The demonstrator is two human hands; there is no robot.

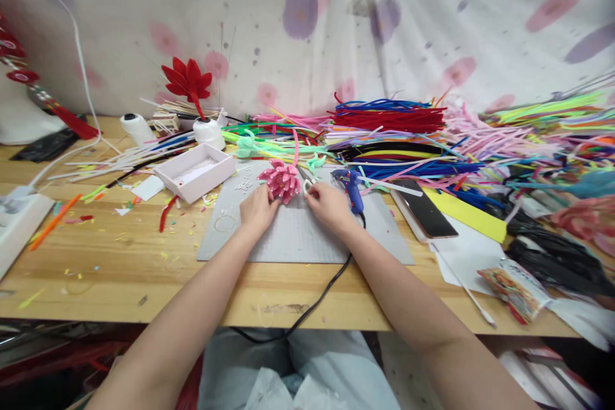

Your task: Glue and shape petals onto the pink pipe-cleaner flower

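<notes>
A pink pipe-cleaner flower (283, 180) with layered petals and a pink stem rises above the grey cutting mat (307, 250). My left hand (259, 210) is closed at its lower left edge, fingertips pinching the petals. To the right, my right hand (329, 206) is closed around the pale handle of a pair of scissors (306, 178); the dark blades point up and away, beside the flower. Part of the scissors is hidden by my fingers. Just right of that hand lies a blue glue gun (353, 188), its black cord running off the table's front edge.
A white box (196, 172) with small beads stands at the left. Behind it, a red flower (188, 82) stands in a white spool (209, 133). Colourful pipe cleaners (389, 119) are heaped at the back and right. A phone (427, 210) lies right of the mat.
</notes>
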